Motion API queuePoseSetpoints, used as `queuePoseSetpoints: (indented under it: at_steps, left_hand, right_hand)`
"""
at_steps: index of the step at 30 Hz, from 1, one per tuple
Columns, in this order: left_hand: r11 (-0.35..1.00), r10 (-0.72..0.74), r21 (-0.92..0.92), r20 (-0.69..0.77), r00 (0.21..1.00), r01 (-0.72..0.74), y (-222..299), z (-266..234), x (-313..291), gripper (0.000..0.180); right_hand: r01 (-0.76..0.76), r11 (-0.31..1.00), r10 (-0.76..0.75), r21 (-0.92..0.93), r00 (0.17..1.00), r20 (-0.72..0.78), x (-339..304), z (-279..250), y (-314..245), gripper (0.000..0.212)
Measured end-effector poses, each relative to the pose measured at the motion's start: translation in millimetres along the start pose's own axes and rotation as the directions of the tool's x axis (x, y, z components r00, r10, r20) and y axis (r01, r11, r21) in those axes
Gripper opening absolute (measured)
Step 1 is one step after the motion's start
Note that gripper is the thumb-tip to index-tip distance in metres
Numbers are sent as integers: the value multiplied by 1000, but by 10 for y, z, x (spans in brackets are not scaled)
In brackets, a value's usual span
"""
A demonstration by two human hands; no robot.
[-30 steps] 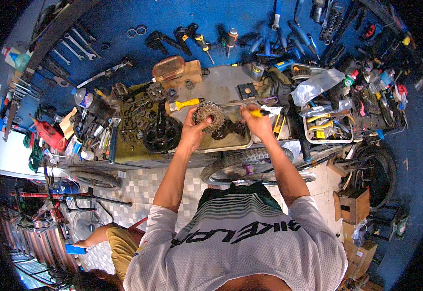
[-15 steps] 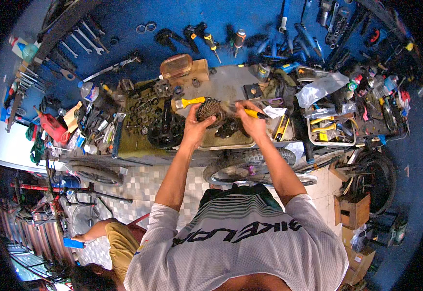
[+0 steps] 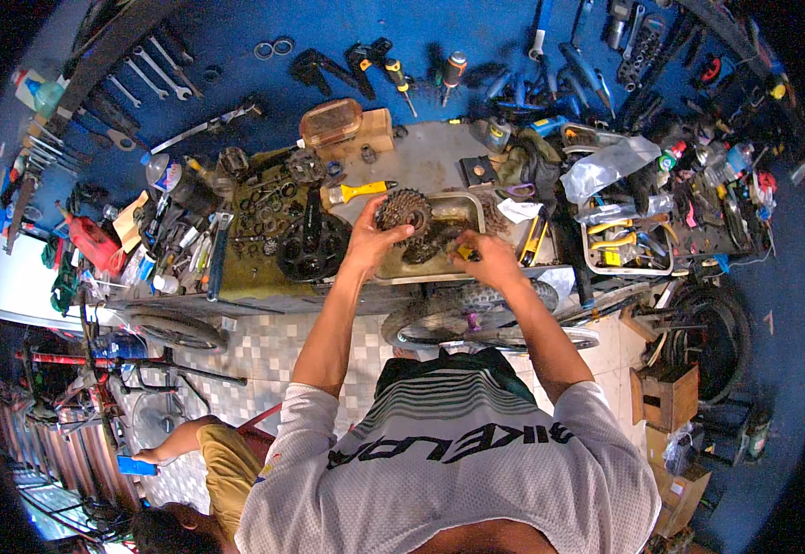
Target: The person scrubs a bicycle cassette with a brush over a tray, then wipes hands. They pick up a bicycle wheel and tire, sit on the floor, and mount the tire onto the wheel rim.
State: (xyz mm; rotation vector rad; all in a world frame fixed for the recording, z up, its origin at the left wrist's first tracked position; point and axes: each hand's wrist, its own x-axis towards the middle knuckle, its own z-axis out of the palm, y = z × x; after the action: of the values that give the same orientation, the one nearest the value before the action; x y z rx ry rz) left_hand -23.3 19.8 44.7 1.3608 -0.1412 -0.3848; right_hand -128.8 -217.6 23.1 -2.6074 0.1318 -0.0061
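My left hand (image 3: 372, 242) is closed round a dark bicycle cassette (image 3: 405, 214), its toothed rings tilted up above the left part of a shallow metal tray (image 3: 472, 205). Lower down, over the tray's right side, my right hand (image 3: 493, 261) is closed on a brush (image 3: 467, 252); a yellow bit of its handle shows, while its bristles are hard to make out. Murky liquid and a dark greasy part (image 3: 425, 249) sit in the tray. A second brush (image 3: 363, 191), yellow-handled, lies on the bench just left of the cassette.
A black crankset (image 3: 314, 245) and several small parts lie on the left of the bench. Right of the tray are a yellow-and-black cutter (image 3: 533, 240) and a bin of pliers (image 3: 630, 249). A bicycle wheel (image 3: 430, 319) stands below. Behind on the left, a person holds a blue phone (image 3: 136, 465).
My right hand has dropped with the brush from beside the cassette to the tray's near right side. The cassette, still in my left hand, has turned so its toothed face shows more.
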Motion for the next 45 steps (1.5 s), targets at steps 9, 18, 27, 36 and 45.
queuePoseSetpoints:
  at_steps: [9, 18, 27, 36, 45]
  left_hand:
    - [998, 58, 8, 77, 995, -59, -152, -142, 240, 66]
    - [950, -84, -301, -6, 996, 78, -7, -34, 40, 49]
    - [964, 137, 222, 67, 988, -149, -163, -125, 125, 48]
    - [928, 130, 341, 86, 988, -151, 58, -108, 5, 49]
    - [916, 180, 349, 81, 980, -197, -2, -81, 27, 51]
  right_hand:
    - [4, 999, -5, -47, 999, -33, -12, 27, 40, 58]
    - [167, 971, -193, -169, 968, -158, -19, 36, 58, 49]
    - [212, 926, -76, 313, 915, -397, 350, -331, -382, 32]
    - [345, 888, -241, 305, 912, -332, 469, -356, -276, 23]
    - [178, 898, -82, 401, 966, -247, 422, -411, -484, 26]
